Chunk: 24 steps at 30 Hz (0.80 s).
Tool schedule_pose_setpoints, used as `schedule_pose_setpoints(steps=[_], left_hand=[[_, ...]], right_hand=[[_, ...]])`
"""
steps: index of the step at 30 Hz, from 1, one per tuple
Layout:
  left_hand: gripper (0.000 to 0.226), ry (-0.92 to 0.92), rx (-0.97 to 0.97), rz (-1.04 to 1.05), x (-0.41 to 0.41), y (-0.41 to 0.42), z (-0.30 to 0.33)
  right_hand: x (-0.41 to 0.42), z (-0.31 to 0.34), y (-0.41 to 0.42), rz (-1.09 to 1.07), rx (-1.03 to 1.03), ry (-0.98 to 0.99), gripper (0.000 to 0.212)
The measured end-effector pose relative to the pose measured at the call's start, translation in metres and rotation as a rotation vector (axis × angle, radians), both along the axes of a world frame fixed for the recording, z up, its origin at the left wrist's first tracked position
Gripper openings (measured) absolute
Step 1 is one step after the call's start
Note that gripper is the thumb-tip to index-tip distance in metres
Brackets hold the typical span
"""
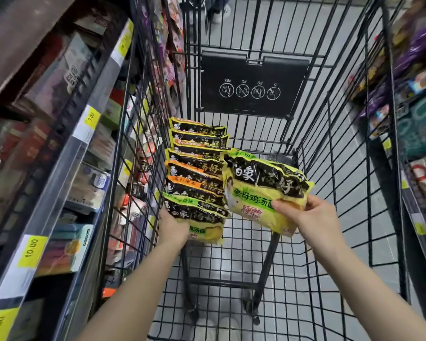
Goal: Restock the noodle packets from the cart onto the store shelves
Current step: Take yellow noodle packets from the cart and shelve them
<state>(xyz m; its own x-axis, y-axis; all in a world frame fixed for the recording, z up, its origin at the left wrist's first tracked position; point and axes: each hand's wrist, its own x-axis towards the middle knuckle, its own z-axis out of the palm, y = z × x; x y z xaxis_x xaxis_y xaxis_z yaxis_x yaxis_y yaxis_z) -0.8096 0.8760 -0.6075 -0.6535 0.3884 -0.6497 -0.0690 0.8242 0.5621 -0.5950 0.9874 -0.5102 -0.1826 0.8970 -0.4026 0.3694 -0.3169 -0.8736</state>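
Observation:
A row of several yellow-and-black noodle packets (197,166) stands on edge along the left side of the black wire cart (330,193). My left hand (172,227) grips the nearest packet of that row (202,217) at its lower left corner. My right hand (303,217) holds another yellow noodle packet (261,190), lifted above the cart floor, with the thumb on its front face and the fingers behind.
Store shelves (67,153) with boxed goods and yellow price tags run along the left, close to the cart wall. More shelves of packaged goods (418,124) stand on the right. A black warning plate (253,87) hangs on the cart's far end. Someone's shoes (219,13) show beyond it.

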Motion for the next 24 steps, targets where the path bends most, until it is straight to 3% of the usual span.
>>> schedule_pose_setpoints(steps=[6,12,17,24], left_hand=[[0.059,0.002,0.078,-0.088,0.007,-0.005,-0.002],[0.075,0.028,0.142,-0.189,0.012,-0.008,-0.003],[0.042,0.097,0.188,-0.315,0.016,-0.011,0.002],[0.032,0.08,0.239,-0.331,0.009,-0.006,0.03]], right_hand=[[0.004,0.0,0.003,-0.023,0.006,0.008,0.018],[0.009,0.0,0.007,-0.061,0.003,0.009,0.017],[0.016,0.005,0.005,-0.066,0.011,0.0,0.013],[0.02,0.032,0.01,-0.068,0.034,0.035,0.014]])
